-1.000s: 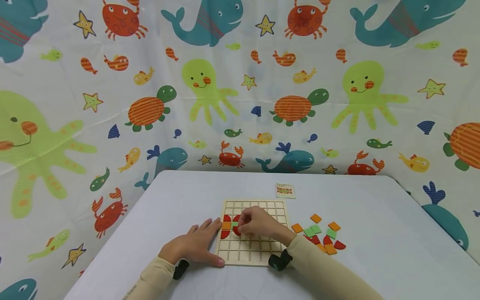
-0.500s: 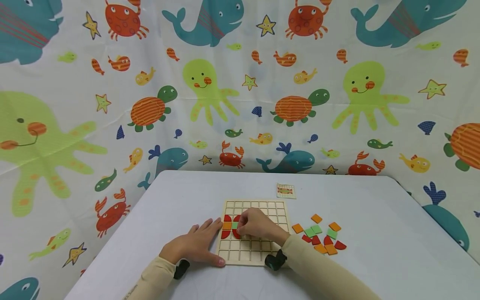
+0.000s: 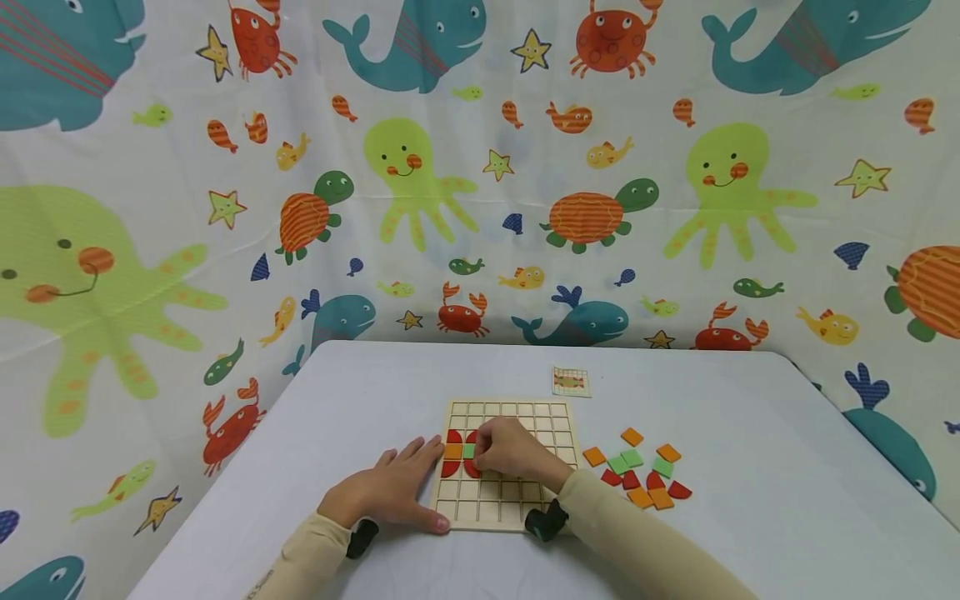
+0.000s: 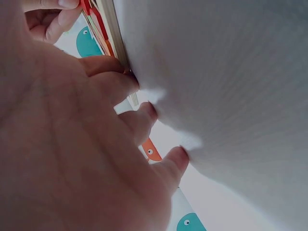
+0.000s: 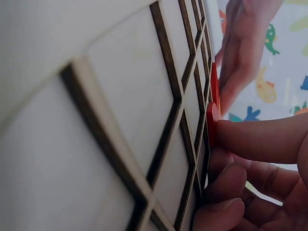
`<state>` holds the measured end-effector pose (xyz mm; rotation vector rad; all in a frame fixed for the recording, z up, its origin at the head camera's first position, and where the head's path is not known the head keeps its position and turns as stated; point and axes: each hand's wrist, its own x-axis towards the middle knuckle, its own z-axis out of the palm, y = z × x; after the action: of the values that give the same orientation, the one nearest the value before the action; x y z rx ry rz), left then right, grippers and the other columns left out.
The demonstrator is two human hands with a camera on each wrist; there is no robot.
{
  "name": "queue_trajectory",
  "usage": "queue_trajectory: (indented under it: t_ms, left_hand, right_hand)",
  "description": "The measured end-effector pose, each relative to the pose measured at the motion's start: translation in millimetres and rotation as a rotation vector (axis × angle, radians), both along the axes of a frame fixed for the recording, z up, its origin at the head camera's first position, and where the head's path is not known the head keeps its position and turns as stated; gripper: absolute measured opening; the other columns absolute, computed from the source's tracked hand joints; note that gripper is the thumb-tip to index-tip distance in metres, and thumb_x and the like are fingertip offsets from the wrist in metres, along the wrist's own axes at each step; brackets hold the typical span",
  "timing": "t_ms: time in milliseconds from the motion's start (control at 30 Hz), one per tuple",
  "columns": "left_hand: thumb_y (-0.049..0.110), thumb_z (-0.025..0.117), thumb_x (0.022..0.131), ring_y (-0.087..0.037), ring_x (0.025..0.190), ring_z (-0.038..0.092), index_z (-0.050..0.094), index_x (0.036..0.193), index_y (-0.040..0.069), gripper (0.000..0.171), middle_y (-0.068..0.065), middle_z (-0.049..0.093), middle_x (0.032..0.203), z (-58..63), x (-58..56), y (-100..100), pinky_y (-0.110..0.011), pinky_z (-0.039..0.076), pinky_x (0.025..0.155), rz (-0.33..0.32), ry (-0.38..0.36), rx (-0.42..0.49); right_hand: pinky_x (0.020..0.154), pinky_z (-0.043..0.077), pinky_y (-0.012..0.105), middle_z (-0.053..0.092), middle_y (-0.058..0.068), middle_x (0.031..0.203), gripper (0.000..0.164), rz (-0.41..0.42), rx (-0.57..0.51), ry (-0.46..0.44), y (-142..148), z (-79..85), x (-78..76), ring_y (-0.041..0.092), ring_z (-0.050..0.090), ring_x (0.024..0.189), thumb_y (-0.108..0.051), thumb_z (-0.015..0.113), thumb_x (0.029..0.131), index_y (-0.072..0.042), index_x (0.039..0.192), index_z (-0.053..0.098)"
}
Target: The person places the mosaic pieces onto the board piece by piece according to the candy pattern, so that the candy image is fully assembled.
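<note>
A wooden grid board [image 3: 498, 510] lies on the white table. My left hand [image 3: 390, 492] rests with spread fingers along its left edge, thumb at the near left corner. My right hand [image 3: 516, 452] is over the board, its thumb and curled fingers at a red quarter-round tile [image 5: 211, 125], which sits in a cell. Left of that hand, an orange square tile [image 3: 453, 452] and a green square tile [image 3: 468, 451] lie side by side, with red tiles above and below them. The right fingertips are partly hidden in the head view.
To the right of the board lie several loose tiles: orange squares [image 3: 632, 437], green squares [image 3: 632, 457] and red quarter-rounds [image 3: 680, 490]. A small pattern card [image 3: 571, 382] lies behind the board. A curtain printed with sea animals [image 3: 495, 192] hangs beyond the table [image 3: 750, 433].
The right hand has shifted slightly, and the red tile under its fingers now lies flat in its cell below the green tile. The left hand has stayed put.
</note>
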<state>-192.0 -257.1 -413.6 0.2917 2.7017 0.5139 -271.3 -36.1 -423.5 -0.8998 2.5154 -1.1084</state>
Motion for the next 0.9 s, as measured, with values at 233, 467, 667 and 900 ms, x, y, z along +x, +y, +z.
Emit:
queue_trajectory:
  t_ms: [233, 467, 667, 900]
  left_hand:
    - [0.063, 0.089, 0.077, -0.036, 0.162, 0.017, 0.034, 0.167, 0.009, 0.119, -0.010, 0.028, 0.175, -0.1, -0.3, 1, -0.067, 0.015, 0.126, -0.004, 0.002, 0.002]
    - [0.063, 0.090, 0.077, -0.035, 0.162, 0.018, 0.034, 0.168, 0.009, 0.119, -0.010, 0.029, 0.175, -0.5, -0.8, 1, -0.066, 0.015, 0.126, -0.002, 0.001, 0.000]
    - [0.063, 0.090, 0.077, -0.036, 0.162, 0.018, 0.034, 0.167, 0.009, 0.119, -0.010, 0.029, 0.175, 0.2, -0.8, 1, -0.066, 0.014, 0.126, 0.003, 0.004, 0.007]
    - [0.062, 0.091, 0.076, -0.037, 0.162, 0.018, 0.035, 0.167, 0.007, 0.119, -0.012, 0.029, 0.174, -1.3, -0.9, 1, -0.067, 0.014, 0.126, -0.002, 0.008, 0.015]
  right_hand:
    - [0.058, 0.039, 0.025, 0.057, -0.002, 0.072, 0.023, -0.005, 0.007, 0.007, 2, 1.4, 1.1, 0.014, 0.051, 0.068, 0.000, 0.081, 0.089, -0.011, 0.074, 0.067]
    - [0.063, 0.047, 0.027, 0.061, 0.000, 0.078, 0.015, -0.014, -0.018, -0.036, 15, 6.5, 0.7, 0.017, 0.056, 0.073, -0.005, 0.079, 0.094, -0.011, 0.082, 0.071]
    - [0.065, 0.051, 0.027, 0.065, -0.002, 0.080, 0.008, 0.010, -0.071, -0.025, 36, 16.9, -4.8, 0.015, 0.059, 0.073, -0.006, 0.076, 0.097, -0.009, 0.090, 0.074]
    - [0.069, 0.057, 0.037, 0.069, 0.003, 0.084, 0.007, 0.007, -0.149, -0.070, 70, 26.1, -10.7, 0.023, 0.065, 0.076, -0.008, 0.074, 0.100, -0.001, 0.100, 0.074]
